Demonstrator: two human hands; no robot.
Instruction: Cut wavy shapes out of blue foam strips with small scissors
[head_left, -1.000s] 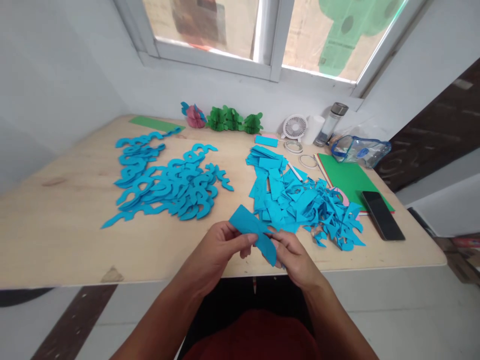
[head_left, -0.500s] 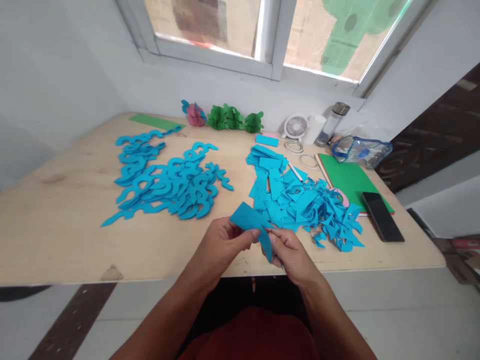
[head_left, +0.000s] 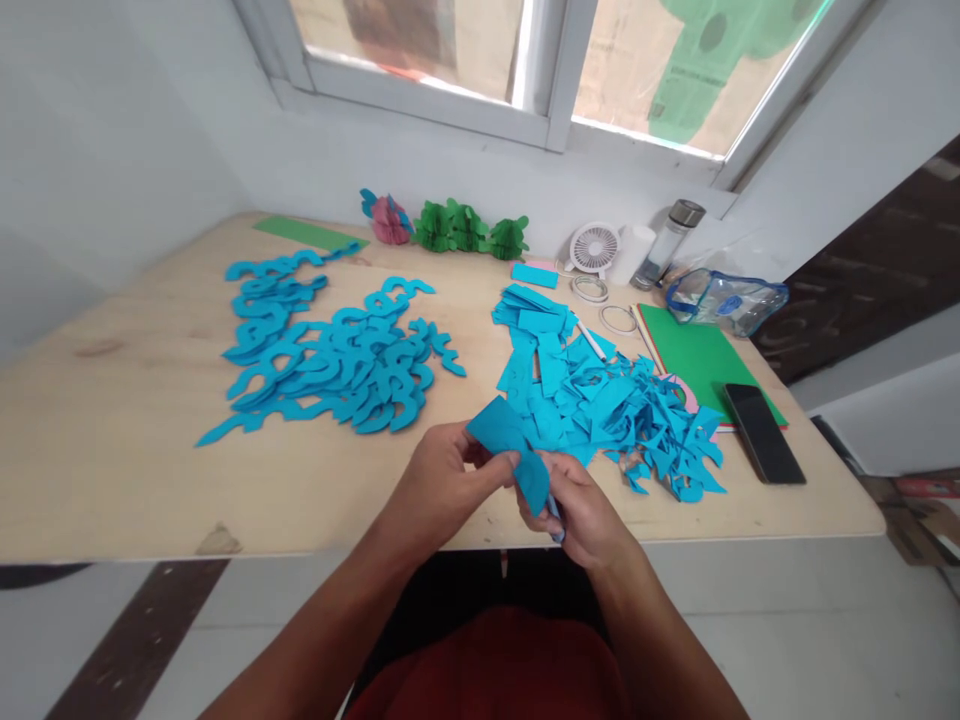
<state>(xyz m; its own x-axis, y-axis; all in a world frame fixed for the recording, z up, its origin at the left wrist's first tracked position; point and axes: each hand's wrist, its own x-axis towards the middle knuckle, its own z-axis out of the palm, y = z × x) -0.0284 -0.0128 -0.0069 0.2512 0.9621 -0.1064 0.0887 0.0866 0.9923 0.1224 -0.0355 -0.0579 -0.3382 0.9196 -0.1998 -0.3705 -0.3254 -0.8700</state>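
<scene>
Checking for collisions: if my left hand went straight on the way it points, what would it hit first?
Probably the blue paper piece the left hand already grips, then the right hand.

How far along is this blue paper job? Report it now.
Done: a heap of curved blue paper cutouts lies on the wooden table. In hand: the left hand and right hand hold a blue paper piece. Left: a pile of blue strips and offcuts sits nearby, seemingly not yet shaped into curves.
</scene>
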